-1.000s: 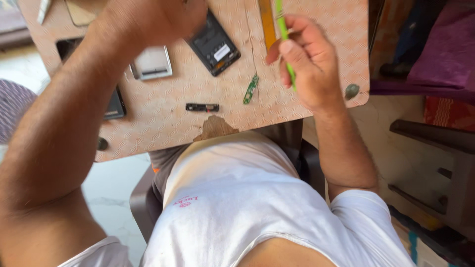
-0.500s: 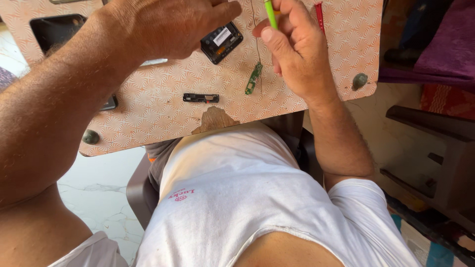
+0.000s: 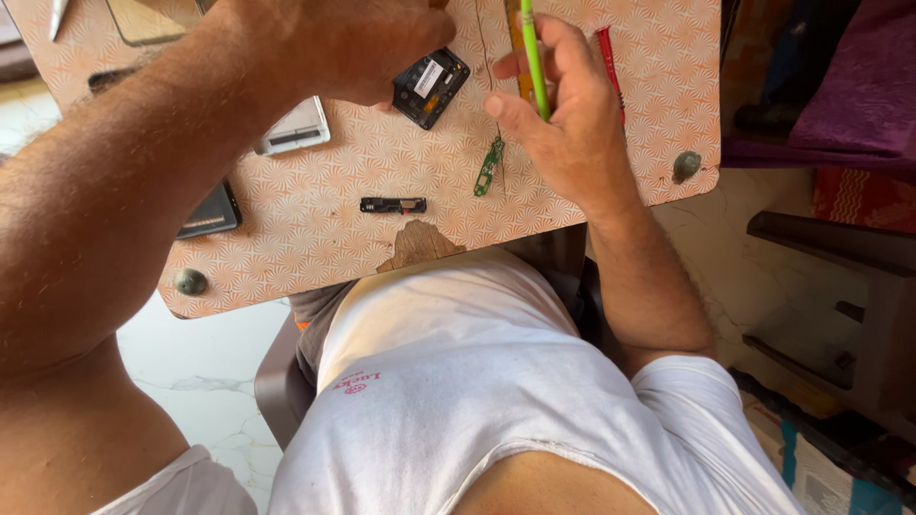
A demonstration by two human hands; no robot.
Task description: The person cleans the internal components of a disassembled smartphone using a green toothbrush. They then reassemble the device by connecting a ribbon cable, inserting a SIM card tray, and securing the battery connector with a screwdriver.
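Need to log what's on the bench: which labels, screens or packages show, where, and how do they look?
White sticker: small rectangle on the black phone part by the left hand.
Dark phone: glossy black slab at the table's left edge; whether it lies screen-up can't be told.
Shirt print: small, red on white.

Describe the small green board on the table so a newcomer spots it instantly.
Start at the patterned orange table top, then find the right hand holding a green tool. Just below that hand's thumb lies the green circuit strip: thin, tilted, and the only green part lying flat, unlike the black bar to its left.
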